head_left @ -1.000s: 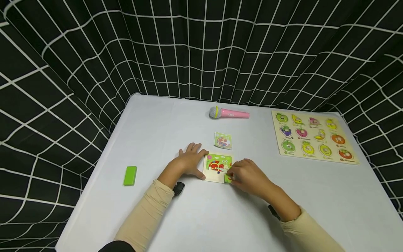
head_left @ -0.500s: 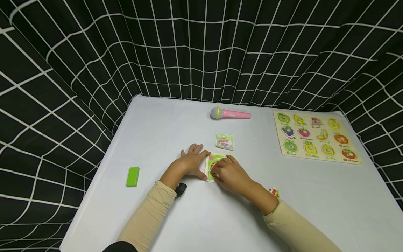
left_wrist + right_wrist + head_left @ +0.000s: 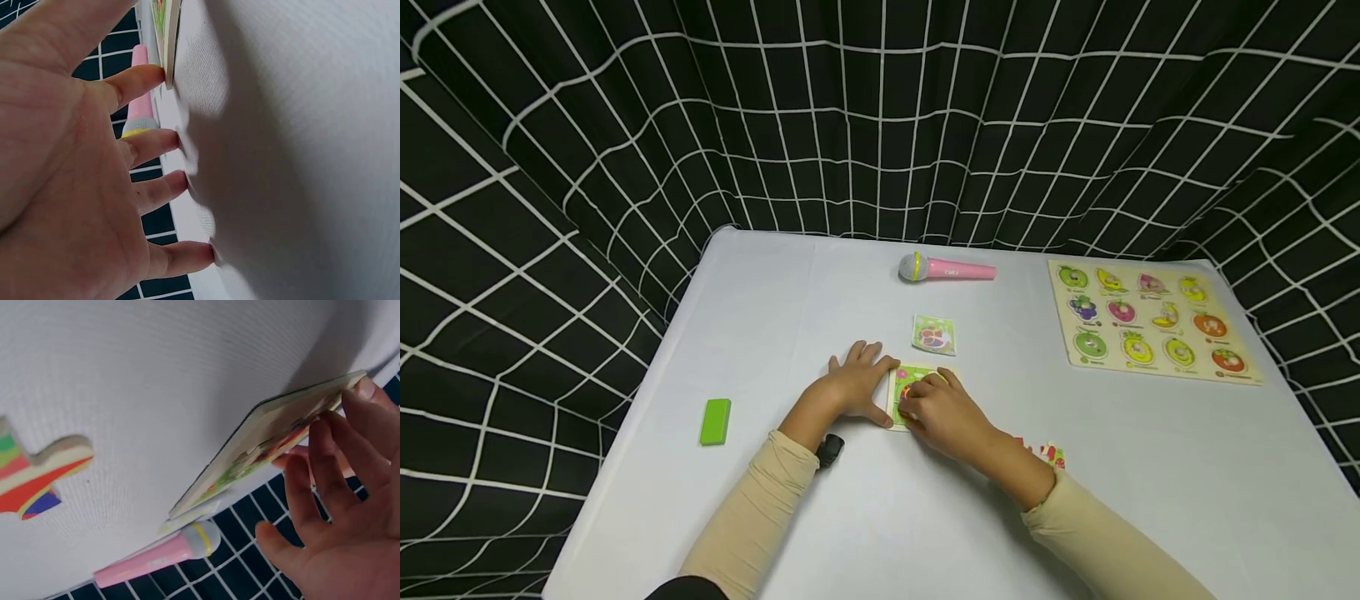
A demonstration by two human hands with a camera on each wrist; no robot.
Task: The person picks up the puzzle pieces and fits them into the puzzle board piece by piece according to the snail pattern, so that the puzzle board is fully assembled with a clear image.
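Observation:
A small square jigsaw puzzle board (image 3: pixel 894 419) with a green and red picture lies mid-table between both hands. My left hand (image 3: pixel 850 392) spreads its fingers beside it, with thumb and index finger at its left edge; in the left wrist view the index fingertip touches the board's side (image 3: pixel 170 50). My right hand (image 3: pixel 946 417) reaches over the board with bent fingers, pinching a puzzle piece at the lower left, mostly hidden under the fingertips. A bare recess (image 3: pixel 275 419) shows in the right wrist view. Loose puzzle pieces (image 3: pixel 1052 455) lie beside the right forearm.
Behind the board lies a small picture card (image 3: pixel 934 335), then a pink toy microphone (image 3: pixel 958 271). A fruit peg puzzle (image 3: pixel 1150 321) occupies the back right. To the left is a green block (image 3: pixel 715 422). Black grid-patterned curtains (image 3: pixel 880 125) surround the white table (image 3: pixel 790 283).
My right hand moved left across the board from its lower right corner, taking the green puzzle piece along, then stayed there. Loose pieces behind the forearm came into view. My left hand kept its place.

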